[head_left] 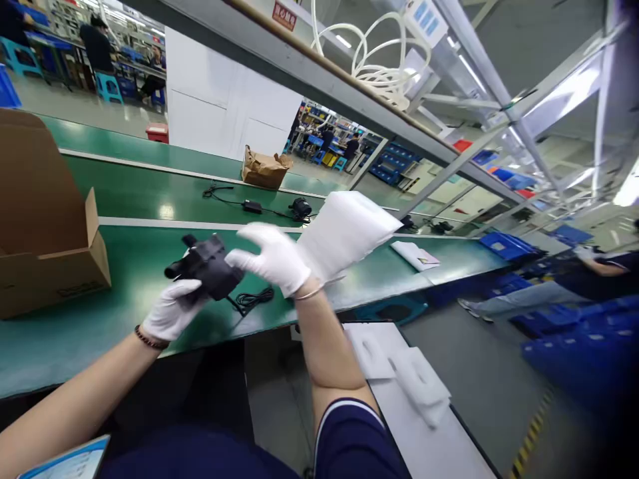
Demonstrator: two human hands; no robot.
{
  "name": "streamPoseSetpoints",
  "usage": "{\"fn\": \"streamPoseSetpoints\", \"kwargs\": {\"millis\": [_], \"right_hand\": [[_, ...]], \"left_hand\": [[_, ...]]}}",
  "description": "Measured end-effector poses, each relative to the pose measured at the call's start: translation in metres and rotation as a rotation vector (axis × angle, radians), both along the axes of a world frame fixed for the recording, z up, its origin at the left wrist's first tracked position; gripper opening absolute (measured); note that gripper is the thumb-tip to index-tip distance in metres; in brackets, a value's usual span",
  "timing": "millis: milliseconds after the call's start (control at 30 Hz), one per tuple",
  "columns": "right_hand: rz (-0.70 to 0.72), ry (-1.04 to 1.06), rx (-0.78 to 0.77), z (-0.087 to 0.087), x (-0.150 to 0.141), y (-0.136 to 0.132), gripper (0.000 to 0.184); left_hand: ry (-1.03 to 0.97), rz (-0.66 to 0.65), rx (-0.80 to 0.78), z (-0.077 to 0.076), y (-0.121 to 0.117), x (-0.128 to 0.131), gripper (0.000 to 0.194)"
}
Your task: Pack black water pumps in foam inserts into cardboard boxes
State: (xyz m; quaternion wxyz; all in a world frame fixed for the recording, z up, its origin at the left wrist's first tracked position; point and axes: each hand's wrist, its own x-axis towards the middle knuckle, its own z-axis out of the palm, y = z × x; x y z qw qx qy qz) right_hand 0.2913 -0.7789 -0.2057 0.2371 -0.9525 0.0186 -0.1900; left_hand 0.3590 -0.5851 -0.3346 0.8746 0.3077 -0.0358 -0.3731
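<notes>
I'm seeing the cardboard box [44,246] sitting at the left end of the near workbench [100,346]; the device [204,266] is resting in my left hand [172,309], with a coiled cable [254,299] lying on the bench just below it; the foam sheet [344,233] is standing just beside my right hand [269,259]; behind them, a charger [252,206] and a second device [300,208] are lying on the farther bench [150,189], and a paper bag [264,167] is sitting beyond those.

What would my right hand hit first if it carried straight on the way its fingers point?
Probably the black plastic device held in your left hand. The gloved fingers of your right hand point towards it across a small gap, though depth is hard to judge from this view.
</notes>
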Motion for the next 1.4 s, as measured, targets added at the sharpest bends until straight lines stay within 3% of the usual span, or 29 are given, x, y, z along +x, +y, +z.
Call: {"fn": "streamPoseSetpoints", "kwargs": {"millis": [33,100,167,200,267,333,433,567,633,700,767,867,933,1033,1100,1167,1233,1333,1400], "right_hand": [[-0.133,-0.075,-0.162,0.024,-0.003,-0.017,0.059],[-0.562,-0.108,-0.352,0.07,-0.01,-0.063,0.068],[-0.911,0.177,-0.395,0.103,-0.014,-0.11,0.082],[-0.962,0.317,-0.391,0.112,-0.014,-0.13,0.082],[-0.959,0.502,-0.386,0.116,-0.011,-0.154,0.074],[-0.894,0.509,-0.446,0.11,-0.008,-0.158,0.06],[-0.845,0.418,-0.57,0.106,-0.009,-0.139,0.045],[-0.808,0.244,-0.661,0.117,-0.016,-0.103,0.029],[-0.713,0.076,-0.53,0.117,-0.015,-0.085,0.025],[-0.494,-0.163,-0.167,0.104,-0.007,-0.066,0.026],[-0.234,-0.345,0.272,0.07,0.009,-0.044,0.036],[0.004,-0.394,0.862,-0.015,0.039,-0.007,0.051],[-0.041,-0.311,1.045,-0.082,0.053,0.017,0.053],[-0.278,-0.107,0.861,-0.16,0.051,0.042,0.055],[-0.37,-0.06,0.767,-0.182,0.042,0.047,0.059],[-0.406,-0.046,0.619,-0.183,0.036,0.046,0.066],[-0.347,0.094,0.256,-0.172,0.041,0.041,0.07],[-0.166,0.514,-0.324,-0.154,0.06,0.038,0.059],[-0.134,0.667,-0.44,-0.149,0.072,0.039,0.05]], "left_hand": [[0.089,0.004,-0.023,-0.002,0.007,-0.001,0.079],[0.192,0.008,-0.112,-0.005,0.02,-0.001,0.072],[0.233,0.032,-0.187,-0.005,0.029,0.001,0.07],[0.247,0.05,-0.205,-0.004,0.033,0.002,0.069],[0.271,0.087,-0.222,0.0,0.039,0.005,0.069],[0.29,0.1,-0.23,0.005,0.046,0.007,0.068],[0.31,0.107,-0.238,0.009,0.055,0.008,0.068],[0.322,0.125,-0.231,0.008,0.067,0.006,0.068],[0.297,0.114,-0.247,0.007,0.071,0.004,0.069],[0.268,0.098,-0.279,0.006,0.075,0.002,0.07],[0.258,0.103,-0.309,0.006,0.078,-0.001,0.071],[0.279,0.134,-0.326,0.004,0.086,-0.006,0.069],[0.303,0.153,-0.317,0.0,0.096,-0.009,0.066],[0.352,0.216,-0.274,-0.012,0.116,-0.013,0.063],[0.377,0.273,-0.238,-0.022,0.129,-0.016,0.063],[0.39,0.316,-0.205,-0.032,0.139,-0.019,0.064],[0.405,0.34,-0.18,-0.041,0.143,-0.02,0.064],[0.423,0.351,-0.179,-0.047,0.145,-0.022,0.063],[0.417,0.353,-0.194,-0.046,0.146,-0.023,0.066]]}}
